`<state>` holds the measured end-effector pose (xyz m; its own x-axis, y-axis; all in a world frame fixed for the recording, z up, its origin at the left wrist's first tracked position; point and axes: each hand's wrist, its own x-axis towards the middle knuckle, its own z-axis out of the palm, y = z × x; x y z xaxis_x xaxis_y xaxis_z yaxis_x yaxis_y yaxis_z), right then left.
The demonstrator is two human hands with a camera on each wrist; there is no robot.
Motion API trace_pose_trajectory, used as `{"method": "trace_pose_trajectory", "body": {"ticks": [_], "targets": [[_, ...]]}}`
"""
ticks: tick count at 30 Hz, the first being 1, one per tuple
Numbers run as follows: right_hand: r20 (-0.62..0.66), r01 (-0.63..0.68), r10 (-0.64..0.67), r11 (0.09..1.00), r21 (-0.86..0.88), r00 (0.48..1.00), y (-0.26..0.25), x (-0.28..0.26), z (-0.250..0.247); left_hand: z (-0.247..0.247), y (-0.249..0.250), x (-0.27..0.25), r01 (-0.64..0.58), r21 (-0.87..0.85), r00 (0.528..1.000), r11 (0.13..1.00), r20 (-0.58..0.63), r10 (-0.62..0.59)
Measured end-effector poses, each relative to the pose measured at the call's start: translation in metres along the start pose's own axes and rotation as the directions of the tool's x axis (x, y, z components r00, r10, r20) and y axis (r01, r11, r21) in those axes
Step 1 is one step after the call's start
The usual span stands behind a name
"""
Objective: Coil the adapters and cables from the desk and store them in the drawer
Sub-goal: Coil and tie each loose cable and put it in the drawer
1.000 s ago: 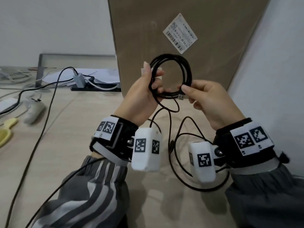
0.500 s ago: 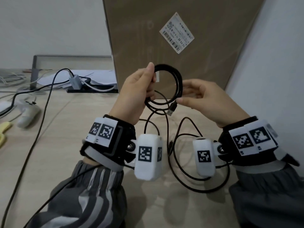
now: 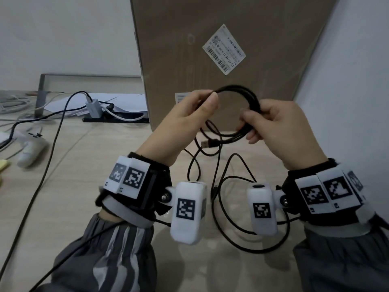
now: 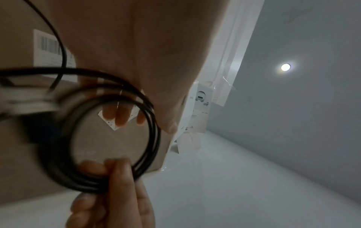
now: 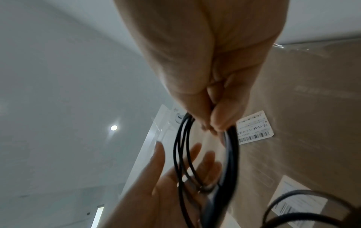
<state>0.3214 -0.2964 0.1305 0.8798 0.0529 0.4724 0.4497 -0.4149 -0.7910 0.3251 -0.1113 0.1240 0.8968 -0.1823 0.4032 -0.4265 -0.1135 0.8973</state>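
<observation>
Cable: I hold the black cable up in a round coil, above the desk near its back right corner, in front of the big brown box.
Left hand: my left hand pinches the top of the coil.
Right hand: my right hand grasps the coil's right side.
Loose end: the plug hangs below the coil; more cable lies on the desk.

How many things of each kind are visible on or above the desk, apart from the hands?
Black coiled cable: 1
Cardboard box: 1
White game controller: 1
Grey adapter: 1
White cable: 1
Total: 5
Further cables at the left edge are too tangled to count.
</observation>
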Motion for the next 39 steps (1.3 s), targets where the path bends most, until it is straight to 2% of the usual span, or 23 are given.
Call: {"method": "trace_pose_trajectory", "body": {"ticks": [3, 7, 9, 11, 14, 16, 19, 22, 28, 32, 36, 39], "targets": [[-0.169, -0.045, 0.082, 0.976, 0.211, 0.982, 0.003, 0.003, -0.005, -0.006, -0.008, 0.002, 0.074, -0.055, 0.997, 0.996, 0.009, -0.073], [-0.203, -0.055, 0.134, 0.933, 0.355, 0.97, -0.001, 0.003, -0.005, -0.002, -0.008, 0.0, 0.088, -0.066, 0.99, 0.994, 0.115, -0.08], [-0.191, -0.075, 0.167, 0.907, 0.414, 0.967, -0.003, 0.002, -0.002, 0.004, -0.003, -0.002, 0.075, -0.045, 0.981, 0.996, 0.18, -0.066], [-0.156, -0.112, 0.21, 0.871, 0.479, 0.965, -0.004, 0.001, 0.003, 0.01, -0.003, -0.002, 0.088, -0.047, 0.98, 0.995, 0.184, -0.078], [-0.06, -0.177, 0.251, 0.815, 0.552, 0.966, -0.007, -0.003, 0.015, 0.013, -0.003, -0.001, 0.142, -0.154, 0.989, 0.978, 0.074, -0.132], [-0.004, -0.214, 0.262, 0.797, 0.565, 0.965, -0.008, -0.005, 0.024, 0.014, -0.003, 0.001, 0.11, -0.282, 0.994, 0.953, 0.009, -0.112], [0.131, -0.307, 0.278, 0.844, 0.439, 0.952, -0.01, -0.008, 0.032, 0.012, 0.001, 0.003, 0.029, -0.47, 0.992, 0.882, -0.091, -0.082], [0.211, -0.354, 0.303, 0.894, 0.275, 0.929, -0.007, -0.009, 0.032, 0.008, 0.004, 0.002, 0.0, -0.537, 0.994, 0.843, -0.088, -0.057], [0.082, -0.143, 0.134, 0.984, 0.111, 0.988, -0.012, -0.008, 0.01, 0.0, 0.008, 0.0, -0.009, -0.355, 1.0, 0.935, -0.017, 0.003], [0.08, 0.026, -0.015, 0.99, -0.142, 0.997, -0.013, -0.008, 0.001, -0.006, 0.009, -0.003, 0.001, -0.242, 0.996, 0.97, 0.091, 0.022], [0.125, 0.058, -0.053, 0.998, -0.039, 0.991, -0.013, -0.01, -0.002, -0.011, 0.008, -0.005, 0.057, -0.249, 0.984, 0.967, 0.18, -0.012], [0.123, 0.064, -0.063, 0.998, -0.003, 0.99, -0.015, -0.01, -0.002, -0.011, 0.007, -0.005, 0.094, -0.163, 0.987, 0.982, 0.144, -0.071]]}}
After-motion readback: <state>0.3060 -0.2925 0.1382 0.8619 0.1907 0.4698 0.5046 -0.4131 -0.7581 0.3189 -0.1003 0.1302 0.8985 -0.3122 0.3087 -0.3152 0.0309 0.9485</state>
